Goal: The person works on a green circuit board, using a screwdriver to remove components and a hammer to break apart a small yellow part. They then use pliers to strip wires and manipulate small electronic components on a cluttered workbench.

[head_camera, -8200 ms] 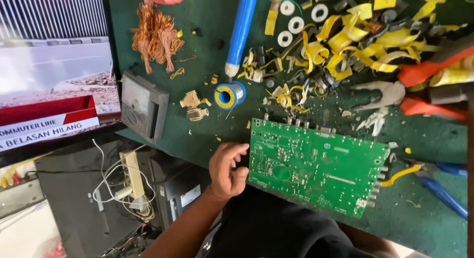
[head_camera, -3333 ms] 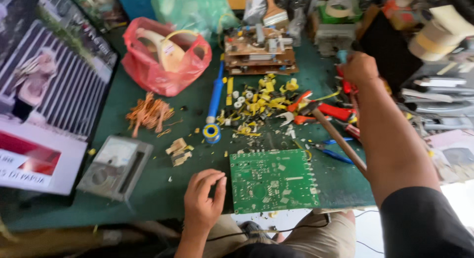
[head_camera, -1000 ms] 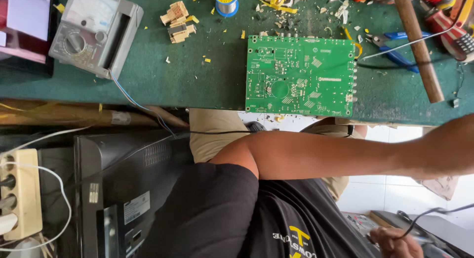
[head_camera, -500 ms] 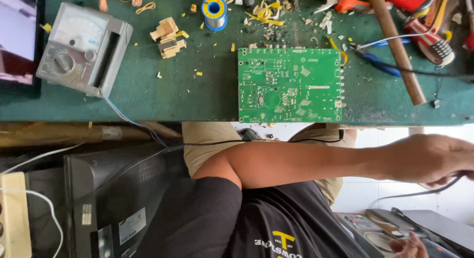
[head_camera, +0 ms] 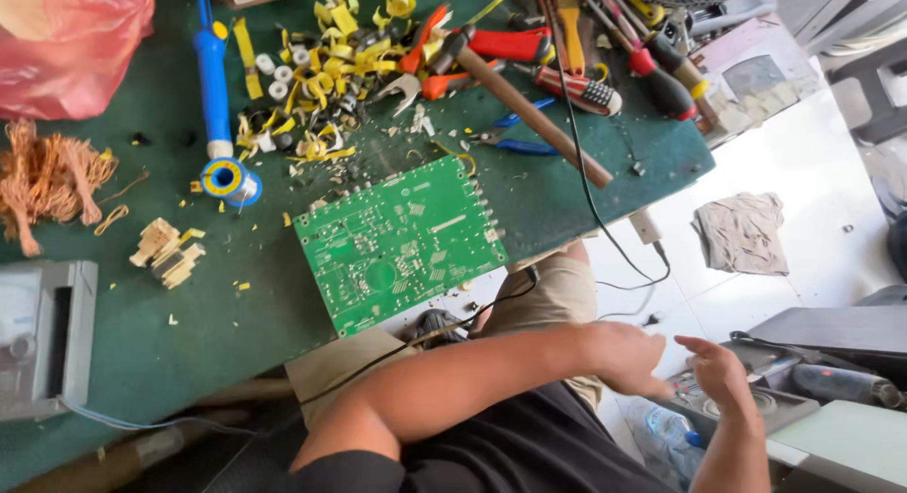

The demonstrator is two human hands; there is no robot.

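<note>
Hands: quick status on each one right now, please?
Left hand: reaching across the body to the grey device at the right; fingers hidden, cannot tell.
Right hand: open, empty, fingers resting on that device.

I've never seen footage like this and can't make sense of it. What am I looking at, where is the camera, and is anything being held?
The camera sits on a person's head and looks down. Both bare hands reach off to the person's right side, over a grey box of tools on the floor: the left hand and the right hand hold nothing that I can see. On the green-covered workbench lie a green printed circuit board, a blue-handled soldering iron, a wooden-handled hammer, yellow wire scraps and a bundle of copper wire.
</note>
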